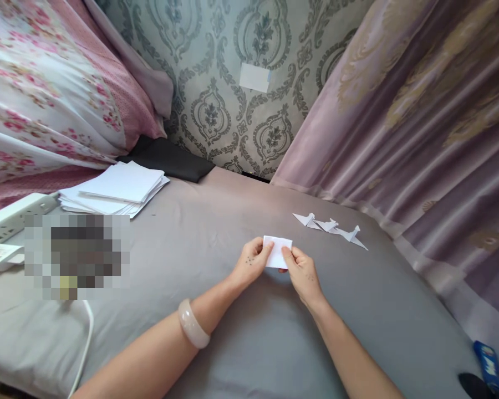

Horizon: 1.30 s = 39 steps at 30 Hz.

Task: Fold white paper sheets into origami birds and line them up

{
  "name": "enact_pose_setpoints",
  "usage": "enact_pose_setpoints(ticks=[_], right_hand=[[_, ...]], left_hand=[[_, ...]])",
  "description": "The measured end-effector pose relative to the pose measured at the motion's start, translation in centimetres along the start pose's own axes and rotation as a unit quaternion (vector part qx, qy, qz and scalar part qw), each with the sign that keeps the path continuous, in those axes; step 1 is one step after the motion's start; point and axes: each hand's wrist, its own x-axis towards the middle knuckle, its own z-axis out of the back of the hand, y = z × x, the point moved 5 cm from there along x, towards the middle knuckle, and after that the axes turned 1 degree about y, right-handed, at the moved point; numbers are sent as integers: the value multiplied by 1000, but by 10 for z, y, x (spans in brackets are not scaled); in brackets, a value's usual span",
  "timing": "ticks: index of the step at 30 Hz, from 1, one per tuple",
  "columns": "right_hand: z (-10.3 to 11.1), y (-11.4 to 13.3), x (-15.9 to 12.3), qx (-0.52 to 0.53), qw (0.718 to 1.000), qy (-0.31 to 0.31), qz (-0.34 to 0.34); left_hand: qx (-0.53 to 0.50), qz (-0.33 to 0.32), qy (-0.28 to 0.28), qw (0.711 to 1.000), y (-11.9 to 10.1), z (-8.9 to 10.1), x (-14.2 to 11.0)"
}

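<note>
1. White paper square (278, 252) is held flat between the two hands, above the grey bed sheet (170, 260); whether the fabric below is touched by it cannot be told.
2. Its left side is pinched by the left hand (253, 259), with the thumb laid on top; its lower right part is pinched likewise by the right hand (303, 271).
3. Three bird-like folded paper figures (328, 225) are lined up beyond the right hand, apparently completed.
4. By contrast, no pointed projections are shown by the square, so its folding is judged to be at an early stage, with most of the shaping left undone.
5. Loose blank sheets (125, 185) are stacked at the far left, near a white power strip (29, 213), and are judged to be unused.
</note>
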Motion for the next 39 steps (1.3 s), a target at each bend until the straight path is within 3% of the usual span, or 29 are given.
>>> enact_pose_setpoints(ticks=[10,14,28,39], right_hand=[[-82,-6,1,156,984,23,-89],[-96,-9,3,196,976,-6,-98],[-59,-7,30,263,955,-85,-109],[-21,-13,25,165,980,-54,-97]], left_hand=[[-14,-63,-163,985,-7,39,19],[6,-71,-195,978,-9,47,18],[-31,-61,-136,988,-15,38,18],[-106,4,-121,987,-7,37,19]])
